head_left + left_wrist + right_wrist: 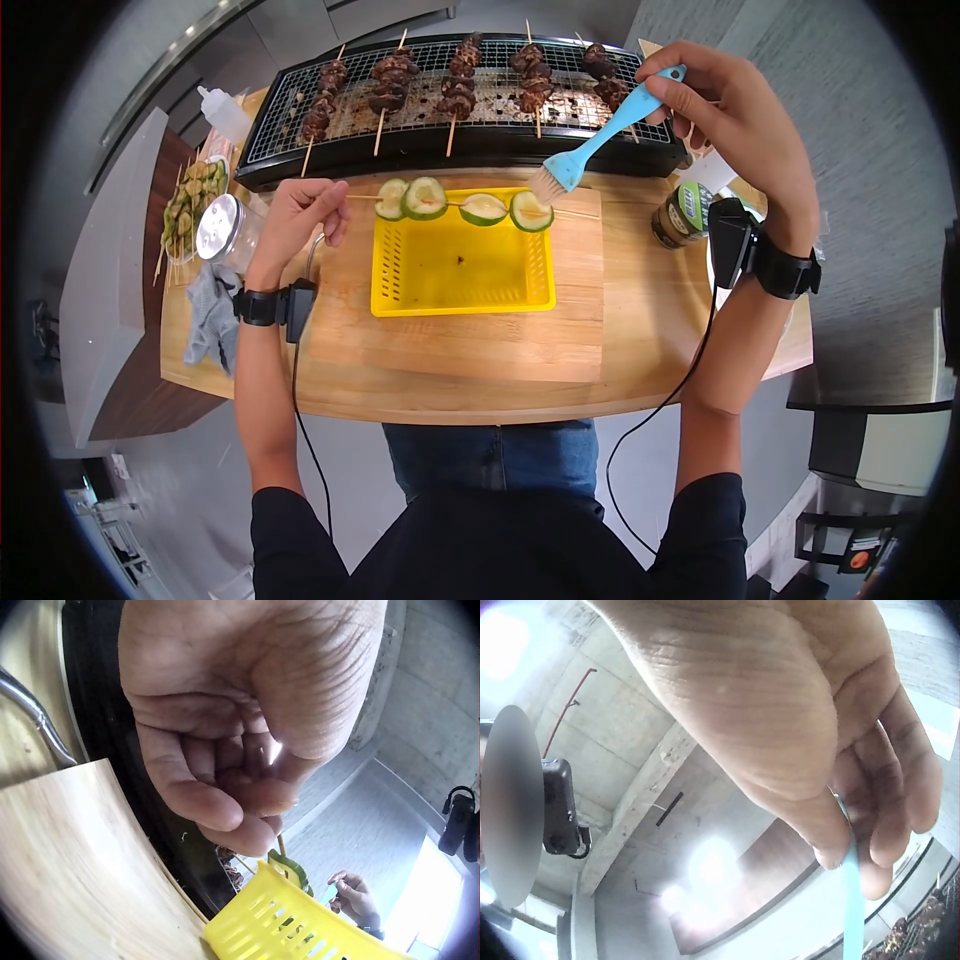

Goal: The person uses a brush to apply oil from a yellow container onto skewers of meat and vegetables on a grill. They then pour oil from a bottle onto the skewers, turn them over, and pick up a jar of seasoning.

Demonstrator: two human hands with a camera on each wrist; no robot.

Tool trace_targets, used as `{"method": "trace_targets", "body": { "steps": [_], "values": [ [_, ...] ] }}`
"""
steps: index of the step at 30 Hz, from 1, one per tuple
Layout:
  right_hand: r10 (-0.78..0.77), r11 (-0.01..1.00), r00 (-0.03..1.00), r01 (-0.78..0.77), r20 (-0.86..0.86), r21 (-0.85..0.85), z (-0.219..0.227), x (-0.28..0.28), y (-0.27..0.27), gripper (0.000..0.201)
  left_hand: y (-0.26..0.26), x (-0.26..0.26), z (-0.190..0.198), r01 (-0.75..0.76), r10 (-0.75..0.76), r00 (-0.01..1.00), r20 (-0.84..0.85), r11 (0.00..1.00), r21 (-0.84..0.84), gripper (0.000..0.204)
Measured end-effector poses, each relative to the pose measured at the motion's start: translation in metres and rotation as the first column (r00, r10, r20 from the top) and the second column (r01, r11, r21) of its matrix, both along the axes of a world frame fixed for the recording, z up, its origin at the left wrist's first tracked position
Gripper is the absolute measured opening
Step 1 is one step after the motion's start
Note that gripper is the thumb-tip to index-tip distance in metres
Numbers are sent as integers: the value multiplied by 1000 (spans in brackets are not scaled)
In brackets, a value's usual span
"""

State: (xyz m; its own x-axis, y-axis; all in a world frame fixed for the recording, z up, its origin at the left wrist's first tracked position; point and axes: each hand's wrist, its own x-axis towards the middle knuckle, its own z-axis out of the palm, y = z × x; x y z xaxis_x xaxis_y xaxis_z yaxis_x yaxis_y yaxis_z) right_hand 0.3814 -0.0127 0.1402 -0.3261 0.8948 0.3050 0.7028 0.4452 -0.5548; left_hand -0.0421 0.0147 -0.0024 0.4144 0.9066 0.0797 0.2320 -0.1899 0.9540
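My left hand [302, 222] pinches the bare end of a wooden skewer threaded with several zucchini slices [424, 198]. The skewer spans the far part of a yellow plastic basket [463, 311]. In the left wrist view, curled fingers of that hand [225, 772] surround the stick beside the basket's slotted wall [262, 915]. Over on the right, my right hand [735, 120] grips a light blue basting brush [610, 128] near its handle end. Its bristles rest at the rightmost slice [531, 211]. The right wrist view shows the brush handle [853, 907] between thumb and fingers.
Behind the basket is a black grill [460, 160] bearing several meat skewers [460, 80]. A cutting board [450, 352] lies under the basket. To the left are a shaker jar [218, 230], a plate of vegetable skewers [192, 205], a squeeze bottle [224, 112] and a grey cloth [210, 315]. A dark-labelled jar [682, 215] stands right.
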Motion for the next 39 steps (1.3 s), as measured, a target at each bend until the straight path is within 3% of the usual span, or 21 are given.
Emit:
{"method": "trace_targets", "body": {
  "steps": [14, 23, 26, 27, 28, 31, 36, 38, 39],
  "values": [
    [37, 999, 998, -39, -51, -38, 1, -9, -2, 20, 0, 0, 0, -6, 6, 1000, -25, 1000, 2, 31],
    [-106, 993, 994, 105, -18, -47, 3, -4, -3, 13, -4, -3, 13, 56, -59, 996, -63, 997, -51, 32],
    [-92, 995, 996, 92, -4, -37, 7, -5, -4, 13, -9, -3, 28, 76, -83, 994, -72, 992, -97, 31],
    [-20, 997, 993, 12, -118, -74, 3, -2, -1, 14, -12, -1, 31, 50, -64, 991, -117, 992, -112, 31],
    [-8, 998, 992, 0, -124, -62, 4, -2, -1, 14, -14, 1, 36, 23, -43, 986, -162, 992, -126, 30],
    [-74, 992, 992, 63, -103, -108, 7, -5, -4, 14, -14, 4, 50, 127, -169, 947, -273, 978, -166, 26],
    [-24, 994, 992, 11, -126, -109, 17, -10, -13, 14, -12, 9, 67, 286, -380, 819, -429, 920, -268, 26],
    [-51, 994, 991, 37, -128, -104, 18, -10, -15, 12, -14, 11, 70, 288, -387, 806, -447, 917, -275, 25],
    [-46, 995, 990, 33, -134, -97, 19, -10, -15, 12, -18, 12, 71, 253, -351, 846, -401, 927, -278, 25]
  ]
}}
